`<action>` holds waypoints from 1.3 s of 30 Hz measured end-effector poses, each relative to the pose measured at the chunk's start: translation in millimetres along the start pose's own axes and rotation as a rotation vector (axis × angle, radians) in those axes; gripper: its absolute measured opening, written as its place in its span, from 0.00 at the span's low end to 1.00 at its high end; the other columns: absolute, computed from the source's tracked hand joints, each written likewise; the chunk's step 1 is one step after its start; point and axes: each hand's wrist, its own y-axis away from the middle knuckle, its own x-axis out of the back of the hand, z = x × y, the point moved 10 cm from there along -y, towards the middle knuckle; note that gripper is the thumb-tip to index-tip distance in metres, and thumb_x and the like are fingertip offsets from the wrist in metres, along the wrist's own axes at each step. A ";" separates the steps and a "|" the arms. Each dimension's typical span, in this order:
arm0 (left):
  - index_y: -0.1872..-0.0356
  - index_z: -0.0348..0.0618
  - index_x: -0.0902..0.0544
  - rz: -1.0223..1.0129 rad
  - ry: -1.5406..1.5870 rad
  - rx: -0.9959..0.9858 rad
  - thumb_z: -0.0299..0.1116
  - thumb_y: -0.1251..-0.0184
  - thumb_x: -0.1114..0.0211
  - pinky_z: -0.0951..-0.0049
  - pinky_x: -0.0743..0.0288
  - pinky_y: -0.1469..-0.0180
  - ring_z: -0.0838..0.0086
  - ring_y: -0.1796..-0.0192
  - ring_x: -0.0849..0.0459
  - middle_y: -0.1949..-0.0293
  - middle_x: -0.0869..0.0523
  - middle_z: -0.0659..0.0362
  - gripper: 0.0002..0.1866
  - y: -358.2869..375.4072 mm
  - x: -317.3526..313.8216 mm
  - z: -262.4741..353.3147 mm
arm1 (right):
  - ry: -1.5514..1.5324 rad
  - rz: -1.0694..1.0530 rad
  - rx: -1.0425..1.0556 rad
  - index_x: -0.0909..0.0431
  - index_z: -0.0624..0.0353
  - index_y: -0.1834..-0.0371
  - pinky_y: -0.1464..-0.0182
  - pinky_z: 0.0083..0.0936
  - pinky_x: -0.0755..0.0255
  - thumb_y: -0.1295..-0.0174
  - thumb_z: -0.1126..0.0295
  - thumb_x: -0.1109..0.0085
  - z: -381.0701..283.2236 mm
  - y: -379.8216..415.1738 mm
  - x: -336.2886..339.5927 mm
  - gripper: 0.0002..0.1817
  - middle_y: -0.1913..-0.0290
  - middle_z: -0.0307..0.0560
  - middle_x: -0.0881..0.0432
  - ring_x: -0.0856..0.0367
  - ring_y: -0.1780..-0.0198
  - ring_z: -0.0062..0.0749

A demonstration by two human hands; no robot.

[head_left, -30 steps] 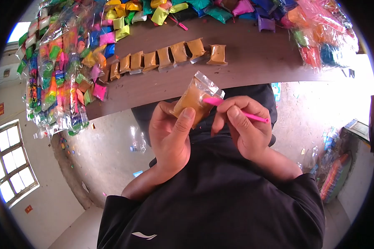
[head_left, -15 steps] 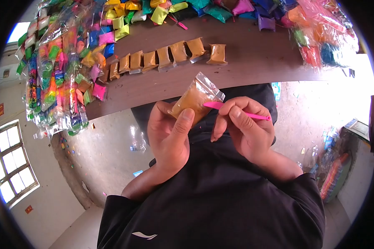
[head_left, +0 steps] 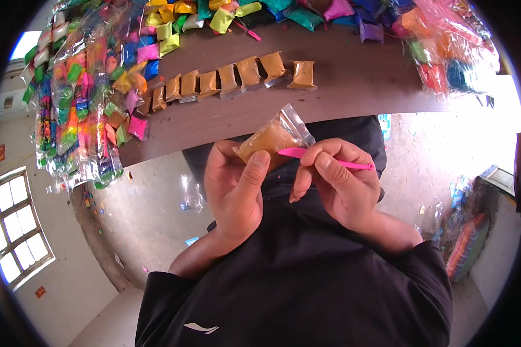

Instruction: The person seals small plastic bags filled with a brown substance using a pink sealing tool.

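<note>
Head | bag (head_left: 273,135) slants, clear end up-right | left grip (head_left: 237,188) pinches bag; right grip (head_left: 344,182) clasps pink tool (head_left: 293,152)

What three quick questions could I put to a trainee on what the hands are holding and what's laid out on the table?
1. Multiple choice. The right hand holds:
A) a pair of scissors
B) a pink plastic knife
C) a green marker

2. True or false. The left hand holds a clear zip bag with light brown filling.

3. Fill in the blank. The row of packets on the table, beyond the hands, is ____ in colour.

Key: 1 B; 2 true; 3 brown.
</note>
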 end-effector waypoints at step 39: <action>0.47 0.30 0.17 -0.071 -0.507 -0.072 0.19 0.32 0.27 0.75 0.21 0.45 0.74 0.50 0.13 0.52 0.13 0.53 0.15 1.6 -11.1 9.0 | 0.034 0.020 0.053 0.23 0.64 0.39 0.40 0.26 0.23 0.27 0.77 0.35 15.5 -26.9 24.1 0.16 0.46 0.44 0.15 0.16 0.45 0.27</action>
